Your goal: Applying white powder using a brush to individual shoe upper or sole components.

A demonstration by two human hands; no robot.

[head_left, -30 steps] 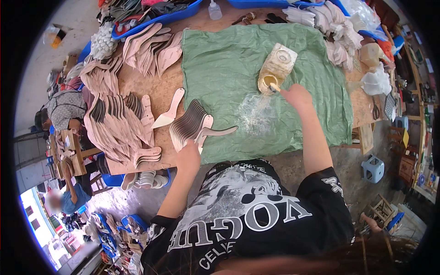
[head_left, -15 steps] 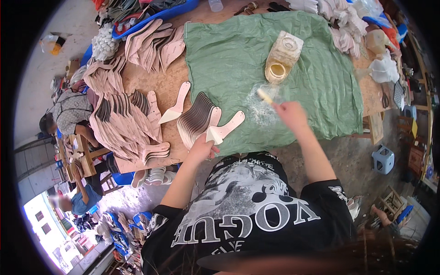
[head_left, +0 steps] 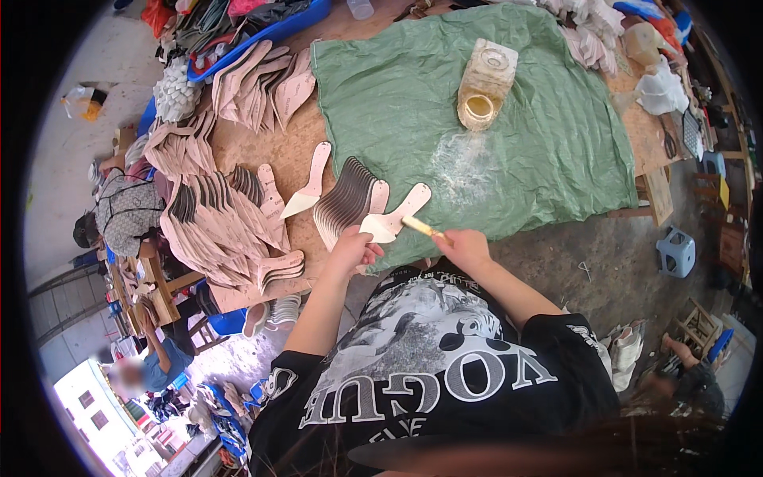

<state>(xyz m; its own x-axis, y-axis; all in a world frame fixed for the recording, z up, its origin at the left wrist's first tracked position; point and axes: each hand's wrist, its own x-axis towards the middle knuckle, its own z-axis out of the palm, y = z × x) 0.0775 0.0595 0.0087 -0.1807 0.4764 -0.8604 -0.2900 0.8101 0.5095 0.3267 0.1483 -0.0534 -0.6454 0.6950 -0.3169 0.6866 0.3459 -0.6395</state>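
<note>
Insoles fill the left of the workbench [head_left: 262, 159]: heaps of pale, foot-shaped cut-outs [head_left: 214, 230] lie fanned and overlapping at about nine o'clock from the person's hands, some showing dark edges. Further up, around eleven o'clock, more cut-outs [head_left: 262, 83] spread below a blue tray [head_left: 262, 36]. A single insole piece [head_left: 308, 184] lies alone on the bare wood, its narrow end pointing to twelve o'clock.

Just right of it stands a tight stack of dark-edged insoles [head_left: 343, 199], fanned like cards. The left hand [head_left: 354, 250] sits at the bench's near edge, fingers curled and pinching the lower end of one pale insole [head_left: 395, 215], which slants up toward one o'clock and lies partly on the stack, partly on the green cloth [head_left: 524, 135].

The right hand [head_left: 465, 246] is just beside the left, at its three o'clock, fingers pressed together around a small brush [head_left: 421, 228] with a yellowish handle. The brush tip points to ten o'clock and touches the held insole near its wider end.

On the cloth, at twelve o'clock from the right hand, a whitish smeared patch [head_left: 469, 163] shows, and beyond it stands an open jar of yellowish glue [head_left: 478, 110] with a clear container [head_left: 491, 67] touching its far side. At two o'clock, off the bench, a small blue stool [head_left: 675, 250] stands on the floor.
</note>
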